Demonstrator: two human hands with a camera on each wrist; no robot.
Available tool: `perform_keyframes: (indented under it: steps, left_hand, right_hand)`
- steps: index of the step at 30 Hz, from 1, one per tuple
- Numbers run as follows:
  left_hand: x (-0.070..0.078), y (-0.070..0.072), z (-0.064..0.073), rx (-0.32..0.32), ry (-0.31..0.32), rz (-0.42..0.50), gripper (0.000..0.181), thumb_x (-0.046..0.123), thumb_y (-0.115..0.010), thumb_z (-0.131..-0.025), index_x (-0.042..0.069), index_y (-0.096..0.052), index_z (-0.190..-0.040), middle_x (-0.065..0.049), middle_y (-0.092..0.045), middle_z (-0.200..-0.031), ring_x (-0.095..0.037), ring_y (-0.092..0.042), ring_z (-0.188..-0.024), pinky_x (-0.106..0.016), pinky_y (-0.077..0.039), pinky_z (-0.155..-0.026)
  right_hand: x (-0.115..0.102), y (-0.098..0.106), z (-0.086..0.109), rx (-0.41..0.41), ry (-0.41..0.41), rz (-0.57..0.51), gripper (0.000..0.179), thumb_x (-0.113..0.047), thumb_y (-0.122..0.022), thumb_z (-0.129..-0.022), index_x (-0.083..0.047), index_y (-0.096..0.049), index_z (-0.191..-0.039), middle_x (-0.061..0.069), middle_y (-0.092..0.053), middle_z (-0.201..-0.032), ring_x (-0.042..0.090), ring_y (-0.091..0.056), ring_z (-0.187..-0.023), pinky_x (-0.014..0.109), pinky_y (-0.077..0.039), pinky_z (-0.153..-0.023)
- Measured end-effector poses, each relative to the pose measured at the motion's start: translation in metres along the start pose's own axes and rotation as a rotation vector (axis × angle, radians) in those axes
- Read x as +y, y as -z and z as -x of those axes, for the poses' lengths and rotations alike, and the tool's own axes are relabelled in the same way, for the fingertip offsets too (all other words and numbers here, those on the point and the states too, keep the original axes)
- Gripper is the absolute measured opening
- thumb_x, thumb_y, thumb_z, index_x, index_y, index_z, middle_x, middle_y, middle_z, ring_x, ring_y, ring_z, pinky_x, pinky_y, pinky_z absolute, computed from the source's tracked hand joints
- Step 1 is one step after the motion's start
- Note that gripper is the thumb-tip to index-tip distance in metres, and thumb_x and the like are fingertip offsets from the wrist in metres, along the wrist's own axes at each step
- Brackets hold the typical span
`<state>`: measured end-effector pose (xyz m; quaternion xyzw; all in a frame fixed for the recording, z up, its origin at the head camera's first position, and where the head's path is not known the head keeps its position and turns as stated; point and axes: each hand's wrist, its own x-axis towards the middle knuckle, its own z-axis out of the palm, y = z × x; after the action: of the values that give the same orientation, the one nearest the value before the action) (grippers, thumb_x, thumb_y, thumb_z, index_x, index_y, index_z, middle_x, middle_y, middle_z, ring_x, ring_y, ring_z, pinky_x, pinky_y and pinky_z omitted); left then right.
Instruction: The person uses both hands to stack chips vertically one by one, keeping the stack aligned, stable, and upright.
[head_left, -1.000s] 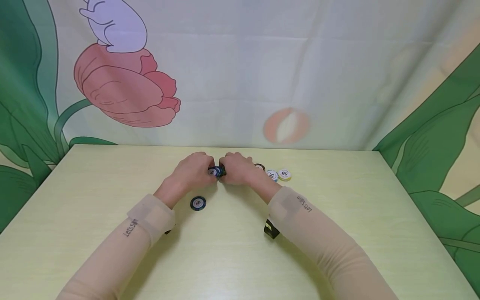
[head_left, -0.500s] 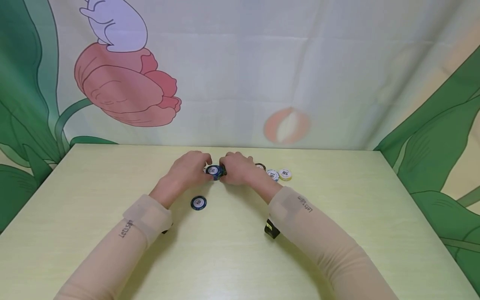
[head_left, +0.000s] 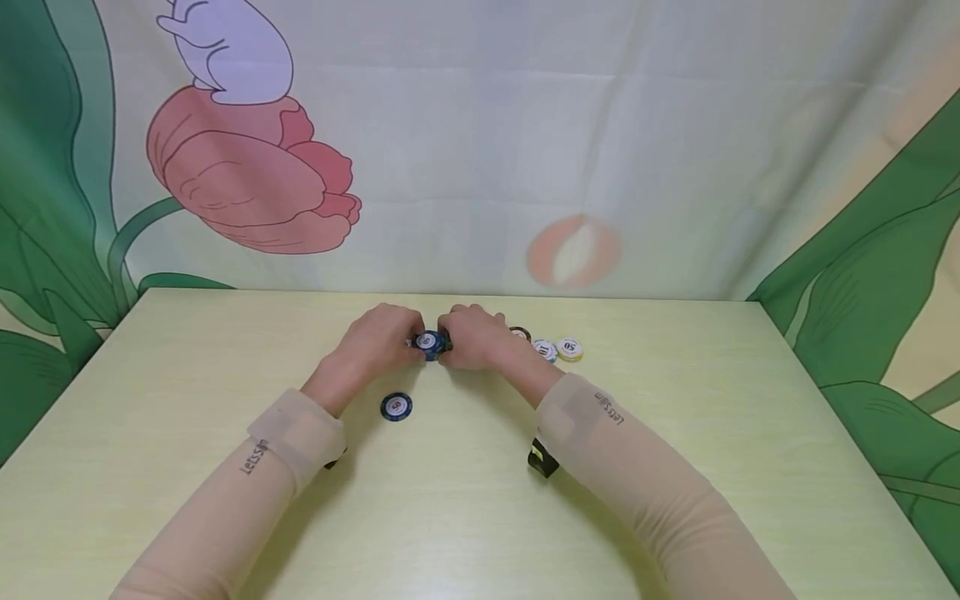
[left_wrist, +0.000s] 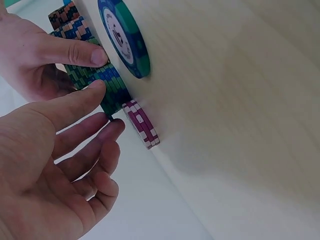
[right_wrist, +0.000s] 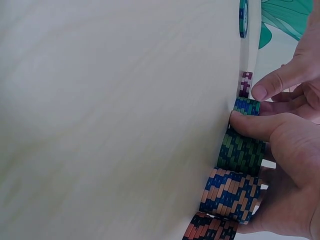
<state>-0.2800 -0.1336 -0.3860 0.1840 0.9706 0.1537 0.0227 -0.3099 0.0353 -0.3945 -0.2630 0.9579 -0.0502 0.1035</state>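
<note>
In the head view my left hand [head_left: 375,337] and right hand [head_left: 476,337] meet at a stack of blue-and-green poker chips [head_left: 430,342] near the table's far side. My left thumb and fingers pinch this stack from its left, as the left wrist view shows. From the other side my right hand grips it, the thumb tip low by the neighbouring dark green stack [right_wrist: 241,152]. Left of the held stack stands a short pile of maroon-and-white chips [left_wrist: 140,125]. One blue chip marked 50 [head_left: 396,407] lies nearer on the table. Some right fingers are hidden behind the stacks.
Blue-and-orange chips [right_wrist: 230,194] and black-and-orange chips [right_wrist: 212,228] stand stacked along the row. White chips [head_left: 546,350] and yellow-edged chips [head_left: 570,349] lie at its right end. A printed curtain [head_left: 480,167] hangs behind the table.
My left hand has drawn slightly left and its fingers have spread off the blue-and-green stack, then come back in on it. The right hand has stayed in place. The loose blue chip lies unmoved.
</note>
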Motion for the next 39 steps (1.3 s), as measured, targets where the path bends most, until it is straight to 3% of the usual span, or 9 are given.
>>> perform_keyframes:
  steps: [39]
  left_hand:
    - [0.0052, -0.0031, -0.0007, -0.008, -0.014, -0.002, 0.024, 0.011, -0.081, -0.090, 0.000, -0.073, -0.111, -0.010, -0.072, -0.101, -0.024, -0.060, -0.086, -0.039, -0.053, -0.084]
  right_hand:
    - [0.0002, 0.0002, 0.0007, -0.001, 0.001, -0.002, 0.033, -0.034, -0.075, -0.095, -0.014, -0.068, -0.120, 0.005, -0.060, -0.114, 0.025, -0.054, -0.107, 0.056, -0.046, -0.091]
